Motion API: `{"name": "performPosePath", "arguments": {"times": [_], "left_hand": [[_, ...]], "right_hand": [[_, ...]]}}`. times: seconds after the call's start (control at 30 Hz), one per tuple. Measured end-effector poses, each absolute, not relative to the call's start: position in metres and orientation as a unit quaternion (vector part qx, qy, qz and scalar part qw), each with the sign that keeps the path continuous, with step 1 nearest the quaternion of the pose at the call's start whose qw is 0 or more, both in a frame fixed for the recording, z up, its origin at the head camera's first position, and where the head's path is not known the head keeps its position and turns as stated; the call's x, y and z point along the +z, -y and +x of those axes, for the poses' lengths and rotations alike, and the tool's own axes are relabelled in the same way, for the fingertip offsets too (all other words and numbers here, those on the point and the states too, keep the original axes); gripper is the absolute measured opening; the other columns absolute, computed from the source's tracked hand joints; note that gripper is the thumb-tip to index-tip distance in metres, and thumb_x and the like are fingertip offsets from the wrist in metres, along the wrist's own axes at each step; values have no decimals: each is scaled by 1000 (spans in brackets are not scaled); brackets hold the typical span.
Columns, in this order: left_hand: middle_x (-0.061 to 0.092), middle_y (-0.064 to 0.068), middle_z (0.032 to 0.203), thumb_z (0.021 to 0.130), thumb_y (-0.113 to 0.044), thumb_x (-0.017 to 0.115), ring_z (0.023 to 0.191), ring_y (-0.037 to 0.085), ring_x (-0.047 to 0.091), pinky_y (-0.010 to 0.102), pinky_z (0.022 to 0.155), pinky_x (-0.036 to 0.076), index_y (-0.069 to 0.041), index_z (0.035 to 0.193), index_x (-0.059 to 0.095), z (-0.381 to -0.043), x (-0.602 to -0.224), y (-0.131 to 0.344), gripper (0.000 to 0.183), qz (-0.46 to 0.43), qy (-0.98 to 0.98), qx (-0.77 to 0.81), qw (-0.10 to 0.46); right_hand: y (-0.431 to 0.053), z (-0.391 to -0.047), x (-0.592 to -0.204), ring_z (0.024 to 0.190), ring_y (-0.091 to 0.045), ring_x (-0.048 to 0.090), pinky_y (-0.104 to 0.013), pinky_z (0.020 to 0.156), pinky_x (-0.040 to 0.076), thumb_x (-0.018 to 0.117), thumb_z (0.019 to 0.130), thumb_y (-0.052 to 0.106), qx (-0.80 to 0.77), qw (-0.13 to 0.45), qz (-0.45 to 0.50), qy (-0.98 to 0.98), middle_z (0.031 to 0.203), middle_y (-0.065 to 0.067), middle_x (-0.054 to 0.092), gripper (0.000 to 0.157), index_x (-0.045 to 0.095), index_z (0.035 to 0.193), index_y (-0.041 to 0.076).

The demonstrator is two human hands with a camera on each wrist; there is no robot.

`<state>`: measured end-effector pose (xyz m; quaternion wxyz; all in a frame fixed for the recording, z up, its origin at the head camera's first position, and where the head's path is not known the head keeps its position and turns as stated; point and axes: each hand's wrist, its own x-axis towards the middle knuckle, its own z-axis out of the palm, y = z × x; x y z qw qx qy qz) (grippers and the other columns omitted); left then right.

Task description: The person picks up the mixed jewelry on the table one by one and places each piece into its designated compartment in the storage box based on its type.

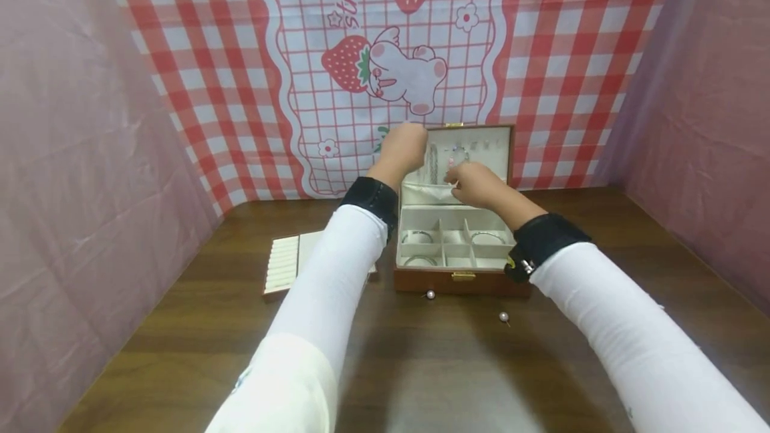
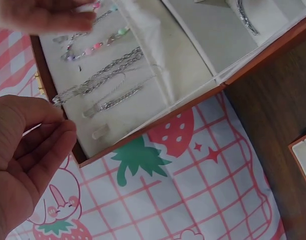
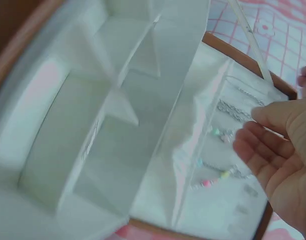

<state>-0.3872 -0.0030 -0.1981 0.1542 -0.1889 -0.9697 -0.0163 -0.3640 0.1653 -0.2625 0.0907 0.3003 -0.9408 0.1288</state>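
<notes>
The open jewelry box (image 1: 463,282) faces me with its lid (image 1: 504,152) raised. Silver chains (image 2: 100,80) and beaded bracelets (image 2: 95,48) hang along the lid's pale lining. My left hand (image 1: 404,147) is at the lid's upper left corner; its thumb and fingertips (image 2: 66,131) come together right over the lid's edge, and I cannot tell whether something thin is between them. Before the hanging bracelets is my right hand (image 1: 478,184), its fingers (image 3: 260,147) loosely bent, thumb apart from them, nothing visible between. Bracelets (image 1: 418,237) lie in the box's divided compartments.
Left of the box lies a tray (image 1: 309,246) with ring rolls, partly hidden by my left arm. Two pearl-headed pieces, a left one (image 1: 430,295) and a right one (image 1: 504,317), lie on the wooden table (image 1: 433,373) in front. Behind hangs a checked strawberry cloth (image 1: 553,79).
</notes>
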Motion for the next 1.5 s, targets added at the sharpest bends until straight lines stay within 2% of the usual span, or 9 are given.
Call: {"name": "performPosePath", "arguments": {"times": [0.1, 0.27, 0.4, 0.5, 0.57, 0.67, 0.77, 1.37, 1.5], "left_hand": [[67, 3, 89, 83, 0, 61, 79, 20, 62, 32, 70, 54, -10, 84, 65, -386, -193, 4, 11, -179, 970, -30, 165], [69, 3, 97, 86, -3, 62, 88, 21, 64, 32, 80, 53, -10, 92, 69, -386, -187, 4, 12, -171, 961, -51, 209], [70, 2, 104, 86, -6, 64, 95, 21, 65, 32, 85, 52, -13, 99, 72, -384, -183, 1, 17, -164, 956, -70, 233], [70, 1, 104, 85, -6, 64, 95, 20, 65, 31, 85, 52, -14, 99, 72, -383, -182, -2, 18, -164, 953, -80, 243], [71, 0, 102, 83, -4, 64, 94, 20, 65, 31, 84, 52, -15, 97, 71, -383, -182, -3, 19, -167, 950, -81, 251], [71, 0, 97, 83, -4, 64, 90, 21, 65, 31, 81, 52, -14, 96, 70, -383, -185, -4, 17, -172, 946, -80, 264], [71, 0, 95, 84, -5, 64, 88, 21, 65, 31, 80, 53, -14, 95, 70, -385, -190, -4, 15, -173, 945, -78, 268], [71, 0, 97, 86, -5, 63, 84, 18, 65, 31, 70, 54, -14, 94, 73, -389, -205, -4, 16, -163, 956, -87, 228], [71, -1, 100, 85, -5, 64, 87, 18, 65, 31, 75, 54, -15, 97, 73, -392, -208, -5, 18, -159, 959, -84, 221]], "right_hand": [[-155, -376, -266, 99, -39, 64, -48, 87, 52, 57, 86, -2, 141, 111, 282, 942, 108, -26, 67, 29, 66, 112, -12], [-144, -387, -273, 100, -38, 63, -49, 91, 49, 58, 86, -1, 159, 126, 235, 951, 105, -24, 68, 26, 68, 108, -10], [-141, -392, -279, 68, -25, 54, -41, 68, 49, 54, 83, -4, 149, 126, 210, 958, 70, -11, 60, 12, 62, 74, -6], [-141, -394, -283, 57, -19, 37, -35, 54, 37, 52, 83, -4, 129, 115, 189, 967, 58, -2, 42, 31, 43, 56, 7], [-141, -394, -285, 56, -20, 40, -35, 52, 38, 50, 84, -4, 112, 111, 179, 971, 57, -2, 42, 35, 39, 54, 10], [-141, -395, -288, 64, -28, 58, -42, 57, 50, 51, 84, -4, 89, 118, 174, 974, 65, -10, 59, 31, 48, 55, 8], [-140, -396, -291, 74, -35, 64, -48, 63, 53, 52, 84, -3, 86, 132, 176, 972, 76, -16, 66, 24, 55, 62, 4], [-131, -395, -293, 87, -43, 61, -52, 78, 52, 51, 86, -5, 87, 151, 217, 961, 87, -25, 64, 16, 58, 72, -2], [-131, -397, -295, 93, -44, 60, -52, 81, 51, 51, 88, -3, 83, 142, 210, 964, 92, -26, 63, 16, 58, 74, -3]]}}
